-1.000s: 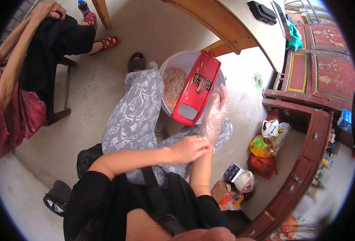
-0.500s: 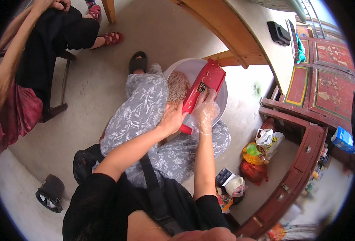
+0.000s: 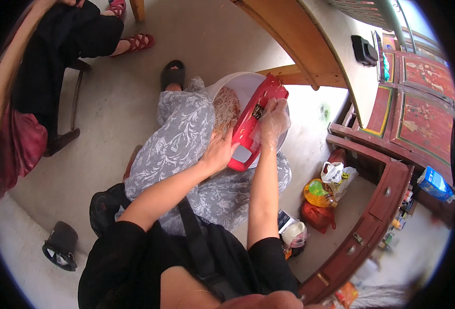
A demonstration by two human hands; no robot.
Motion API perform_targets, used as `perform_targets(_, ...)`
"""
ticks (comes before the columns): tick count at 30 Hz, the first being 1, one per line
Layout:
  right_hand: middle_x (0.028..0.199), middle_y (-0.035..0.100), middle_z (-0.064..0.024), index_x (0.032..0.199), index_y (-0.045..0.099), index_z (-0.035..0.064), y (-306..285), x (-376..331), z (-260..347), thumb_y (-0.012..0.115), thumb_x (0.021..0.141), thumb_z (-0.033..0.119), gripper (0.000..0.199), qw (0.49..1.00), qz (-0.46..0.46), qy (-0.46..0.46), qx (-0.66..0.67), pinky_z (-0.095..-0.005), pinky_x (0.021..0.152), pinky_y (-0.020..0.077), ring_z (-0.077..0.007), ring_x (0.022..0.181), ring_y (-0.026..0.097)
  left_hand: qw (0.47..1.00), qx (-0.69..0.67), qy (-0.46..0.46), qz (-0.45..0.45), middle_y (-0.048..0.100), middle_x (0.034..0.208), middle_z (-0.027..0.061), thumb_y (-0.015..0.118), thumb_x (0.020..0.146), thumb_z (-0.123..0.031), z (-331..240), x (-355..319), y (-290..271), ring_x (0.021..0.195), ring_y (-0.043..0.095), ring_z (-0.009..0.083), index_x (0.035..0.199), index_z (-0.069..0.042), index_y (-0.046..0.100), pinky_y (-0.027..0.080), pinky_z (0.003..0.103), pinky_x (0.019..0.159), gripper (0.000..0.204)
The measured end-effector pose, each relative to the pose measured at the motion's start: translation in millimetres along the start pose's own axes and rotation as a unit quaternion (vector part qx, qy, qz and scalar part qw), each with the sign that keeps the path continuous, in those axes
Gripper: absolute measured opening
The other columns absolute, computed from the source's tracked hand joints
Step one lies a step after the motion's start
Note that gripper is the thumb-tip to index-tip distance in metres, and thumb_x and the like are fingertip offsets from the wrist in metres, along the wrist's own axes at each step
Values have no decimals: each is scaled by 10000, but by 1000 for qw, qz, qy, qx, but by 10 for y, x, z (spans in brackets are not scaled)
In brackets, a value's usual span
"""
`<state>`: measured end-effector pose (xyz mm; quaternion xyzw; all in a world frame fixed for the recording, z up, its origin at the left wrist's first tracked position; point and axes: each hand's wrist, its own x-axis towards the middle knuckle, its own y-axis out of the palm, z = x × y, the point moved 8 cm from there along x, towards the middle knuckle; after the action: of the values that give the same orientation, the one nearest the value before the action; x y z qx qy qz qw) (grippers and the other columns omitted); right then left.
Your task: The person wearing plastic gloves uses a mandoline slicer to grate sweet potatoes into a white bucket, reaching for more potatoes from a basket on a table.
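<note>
Touching one grater: two hands

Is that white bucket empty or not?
Not empty: pale shreds show inside the bucket, left of the red grater. How full, I can't tell.

The bare left hand was right there, braced along the side of the red grater, which slanted across the pale tub of fine shreds! The right hand, in a clear plastic glove, was on the grater's face, just beside the metal blade; out left sat another person in black trousers, while a yellow oil bottle touched a red bag on the right.
</note>
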<state>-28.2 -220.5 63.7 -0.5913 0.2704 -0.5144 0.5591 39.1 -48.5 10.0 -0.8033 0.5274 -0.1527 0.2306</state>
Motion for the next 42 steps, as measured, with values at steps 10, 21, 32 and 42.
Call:
perform_targets(10, 643, 575, -223, 926, 500, 53, 76, 96, -21, 462, 913, 279, 230, 997, 62, 45, -26, -467, 522, 424, -407, 605, 583, 996, -51, -44, 54, 567, 1043, 228, 543, 855, -212, 58, -14, 51, 977, 510, 389, 1245, 2, 380, 326, 446, 898, 473)
perform_targets(21, 750, 594, -244, 909, 552, 38, 44, -157, -109, 465, 896, 243, 223, 976, 156, 145, 44, -472, 600, 446, -426, 741, 593, 1000, -12, -13, 17, 602, 963, 177, 563, 844, -213, 50, -61, 147, 904, 554, 313, 1236, 0, 412, 337, 401, 829, 471)
perform_targets(32, 840, 591, -143, 984, 585, 81, -209, -922, 48, 569, 825, 122, 165, 988, -2, -1, 154, -418, 648, 464, -313, 757, 597, 998, -49, -32, 18, 584, 971, 201, 572, 835, -203, 95, -35, 49, 918, 531, 351, 1232, 20, 395, 342, 436, 849, 489)
perform_targets(42, 615, 581, -143, 839, 498, 86, 33, -437, -26, 460, 875, 161, 92, 995, 25, 22, 89, -443, 485, 428, -343, 551, 587, 999, 27, 19, -41, 613, 846, 153, 583, 832, -237, 114, -42, 44, 796, 554, 292, 1229, 20, 419, 342, 394, 793, 501)
